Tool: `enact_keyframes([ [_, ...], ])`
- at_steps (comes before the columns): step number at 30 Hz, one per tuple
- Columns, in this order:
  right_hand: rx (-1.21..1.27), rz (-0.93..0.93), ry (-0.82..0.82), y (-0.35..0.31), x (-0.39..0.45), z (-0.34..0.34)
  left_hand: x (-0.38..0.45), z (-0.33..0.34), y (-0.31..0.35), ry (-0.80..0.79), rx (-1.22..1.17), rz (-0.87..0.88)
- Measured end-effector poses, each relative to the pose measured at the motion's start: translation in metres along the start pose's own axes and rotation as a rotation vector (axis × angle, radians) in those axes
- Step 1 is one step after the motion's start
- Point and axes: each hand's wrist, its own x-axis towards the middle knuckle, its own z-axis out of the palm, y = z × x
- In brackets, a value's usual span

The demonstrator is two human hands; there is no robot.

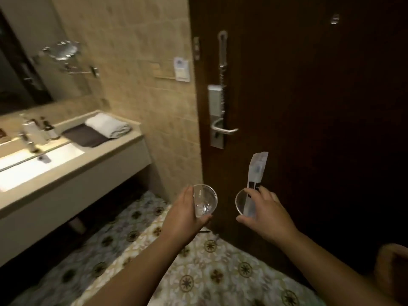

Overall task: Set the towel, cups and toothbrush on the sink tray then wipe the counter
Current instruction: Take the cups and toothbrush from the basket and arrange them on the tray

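Observation:
My left hand [183, 215] grips a clear glass cup [205, 200] from the side, held above the floor near the door. A second clear cup [240, 204] is in my right hand [265, 215], together with a wrapped toothbrush packet [256, 173] that sticks up out of the cup. Far to the left, on the beige counter [123, 141], lies a dark tray [85, 134] with a rolled white towel [108, 124] resting on its right part. Both hands are well away from the counter.
A white sink basin [33, 164] with a faucet [28, 142] is set into the counter, under a wall mirror [19, 62]. A dark wooden door [309, 107] with a lever handle [223, 129] stands straight ahead. Patterned floor tiles [198, 272] lie below.

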Motion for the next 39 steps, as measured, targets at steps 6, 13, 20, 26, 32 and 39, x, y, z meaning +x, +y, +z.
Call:
enact_keyframes([
  [6,0.065,-0.191,-0.116,-0.133,0.101,0.076,0.027,-0.085,-0.138,0.120,0.032,-0.206],
  [13,0.134,-0.343,-0.218,-0.233,0.241,0.164,0.094,-0.130,-0.262,0.223,0.088,-0.364],
  [20,0.168,-0.504,-0.290,-0.324,0.412,0.236,0.220,-0.175,-0.360,0.340,0.093,-0.529],
  [26,0.175,-0.582,-0.301,-0.394,0.532,0.268,0.314,-0.211,-0.427,0.417,0.086,-0.562],
  [32,0.117,-0.604,-0.312,-0.450,0.625,0.321,0.392,-0.224,-0.518,0.444,0.084,-0.589],
  [39,0.112,-0.595,-0.313,-0.524,0.726,0.393,0.486,-0.251,-0.648,0.428,0.070,-0.614],
])
